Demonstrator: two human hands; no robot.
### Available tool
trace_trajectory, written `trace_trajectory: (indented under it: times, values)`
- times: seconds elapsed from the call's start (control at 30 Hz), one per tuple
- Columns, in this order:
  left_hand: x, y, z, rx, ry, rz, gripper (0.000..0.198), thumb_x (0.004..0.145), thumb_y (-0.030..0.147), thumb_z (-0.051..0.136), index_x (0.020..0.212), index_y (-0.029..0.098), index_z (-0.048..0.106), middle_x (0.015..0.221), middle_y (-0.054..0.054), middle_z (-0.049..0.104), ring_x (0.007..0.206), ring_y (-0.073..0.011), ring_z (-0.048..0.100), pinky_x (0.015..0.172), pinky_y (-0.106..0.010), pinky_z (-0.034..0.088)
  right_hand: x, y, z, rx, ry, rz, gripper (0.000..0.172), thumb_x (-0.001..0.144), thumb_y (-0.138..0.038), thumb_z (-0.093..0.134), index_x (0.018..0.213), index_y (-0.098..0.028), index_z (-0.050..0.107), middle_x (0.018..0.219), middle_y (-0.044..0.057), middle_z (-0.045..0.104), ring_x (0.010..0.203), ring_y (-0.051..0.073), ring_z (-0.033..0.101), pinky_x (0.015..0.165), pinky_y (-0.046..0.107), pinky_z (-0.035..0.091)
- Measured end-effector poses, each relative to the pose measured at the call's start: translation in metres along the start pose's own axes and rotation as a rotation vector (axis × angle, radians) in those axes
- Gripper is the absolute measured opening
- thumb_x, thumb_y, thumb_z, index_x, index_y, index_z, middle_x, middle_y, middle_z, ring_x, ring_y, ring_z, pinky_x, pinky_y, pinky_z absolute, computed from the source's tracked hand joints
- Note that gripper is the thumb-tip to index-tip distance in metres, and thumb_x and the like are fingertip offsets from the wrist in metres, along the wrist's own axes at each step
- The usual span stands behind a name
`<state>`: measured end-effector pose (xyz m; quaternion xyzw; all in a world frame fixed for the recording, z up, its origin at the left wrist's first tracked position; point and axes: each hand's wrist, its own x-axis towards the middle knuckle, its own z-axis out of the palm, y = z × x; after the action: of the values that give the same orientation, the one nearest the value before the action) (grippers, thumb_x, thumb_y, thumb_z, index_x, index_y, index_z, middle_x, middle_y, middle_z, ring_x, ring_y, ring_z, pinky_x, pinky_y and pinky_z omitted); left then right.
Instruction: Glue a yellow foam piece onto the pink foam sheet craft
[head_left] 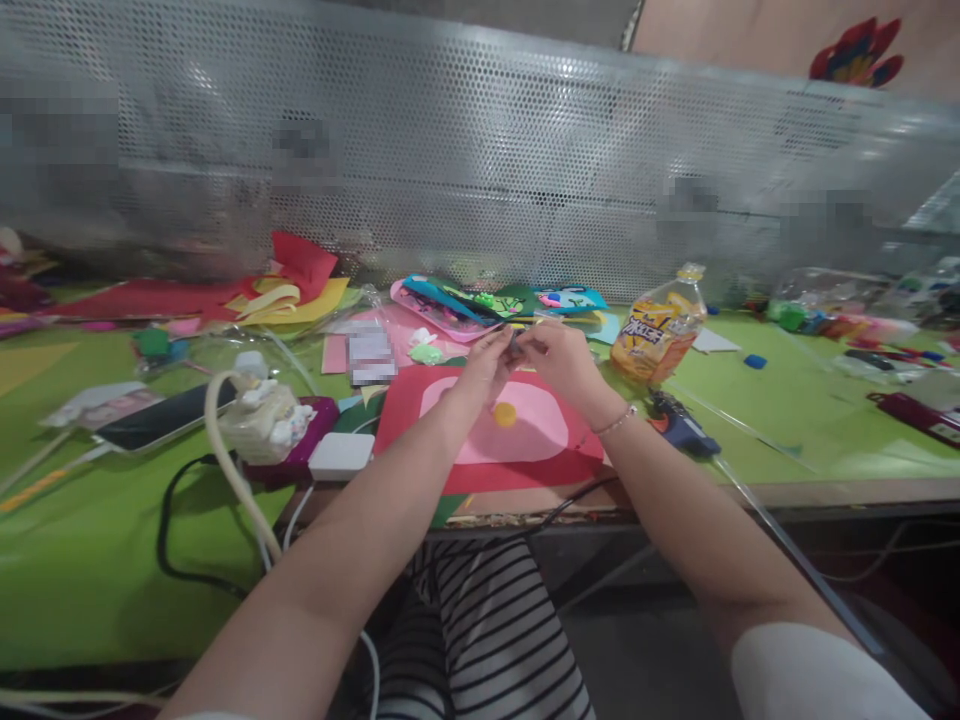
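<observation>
My left hand (487, 368) and my right hand (556, 352) meet over the far part of a red sheet (405, 420). Between their fingertips is a small dark grey-blue piece (515, 345), too small and blurred to name. Fingers of both hands are pinched together on it. Below the hands, a pink rounded shape (536, 435) lies on the red sheet, with a yellow disc (505, 414) on it. Just beyond the hands lies a stack of coloured felt-like pieces with small decorations (495, 300). A light green lump (426, 354) sits to the left of my left hand.
To the right stand a drink bottle (660, 330) and a dark glue gun (684, 425). On the left are a phone (161, 415), a cluttered power strip (270, 425) and a white adapter (342, 456) with cables. A perforated metal panel (450, 150) closes off the back.
</observation>
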<state>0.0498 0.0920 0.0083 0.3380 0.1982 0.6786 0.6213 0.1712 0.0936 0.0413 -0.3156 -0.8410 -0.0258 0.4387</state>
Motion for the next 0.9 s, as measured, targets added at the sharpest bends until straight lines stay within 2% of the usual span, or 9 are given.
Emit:
trace_trajectory:
  times: [0.23, 0.47, 0.7, 0.8, 0.9]
  values:
    - [0.004, -0.002, -0.004, 0.021, -0.029, 0.03, 0.019, 0.066, 0.029, 0.07, 0.066, 0.013, 0.058, 0.06, 0.001, 0.061, 0.054, -0.008, 0.058, 0.059, -0.022, 0.045, -0.001, 0.001, 0.003, 0.011, 0.006, 0.015, 0.021, 0.073, -0.01, 0.049, 0.073, -0.018, 0.069, 0.071, 0.004, 0.063, 0.068, 0.015, 0.055, 0.065, 0.027, 0.043]
    - [0.007, 0.002, -0.004, -0.032, 0.052, -0.004, 0.019, 0.069, 0.031, 0.068, 0.072, 0.014, 0.06, 0.063, -0.001, 0.064, 0.057, -0.0084, 0.061, 0.061, -0.021, 0.048, 0.0, -0.002, -0.005, 0.075, 0.15, 0.058, 0.016, 0.074, -0.014, 0.051, 0.075, -0.019, 0.067, 0.075, 0.004, 0.063, 0.067, 0.015, 0.055, 0.066, 0.029, 0.045]
    - [0.007, -0.001, -0.005, -0.007, 0.01, 0.005, 0.019, 0.07, 0.031, 0.067, 0.071, 0.013, 0.06, 0.065, -0.002, 0.065, 0.059, -0.0099, 0.062, 0.062, -0.023, 0.049, 0.004, -0.01, -0.015, 0.064, 0.272, 0.104, 0.011, 0.076, -0.016, 0.052, 0.075, -0.02, 0.062, 0.074, 0.003, 0.061, 0.065, 0.013, 0.053, 0.062, 0.028, 0.045]
    - [0.005, -0.003, -0.003, -0.003, -0.006, -0.002, 0.019, 0.071, 0.031, 0.067, 0.071, 0.013, 0.06, 0.064, -0.002, 0.065, 0.057, -0.0091, 0.061, 0.061, -0.022, 0.049, 0.005, -0.007, -0.014, 0.089, 0.267, 0.11, 0.008, 0.074, -0.016, 0.052, 0.075, -0.019, 0.059, 0.074, 0.003, 0.059, 0.065, 0.013, 0.052, 0.061, 0.027, 0.044]
    - [0.003, -0.002, -0.001, -0.013, 0.011, -0.017, 0.02, 0.07, 0.032, 0.067, 0.071, 0.014, 0.06, 0.063, -0.001, 0.064, 0.056, -0.0087, 0.06, 0.061, -0.021, 0.049, 0.005, -0.001, -0.01, 0.111, 0.179, 0.1, 0.007, 0.072, -0.014, 0.052, 0.073, -0.018, 0.058, 0.076, 0.003, 0.058, 0.066, 0.013, 0.053, 0.063, 0.027, 0.045]
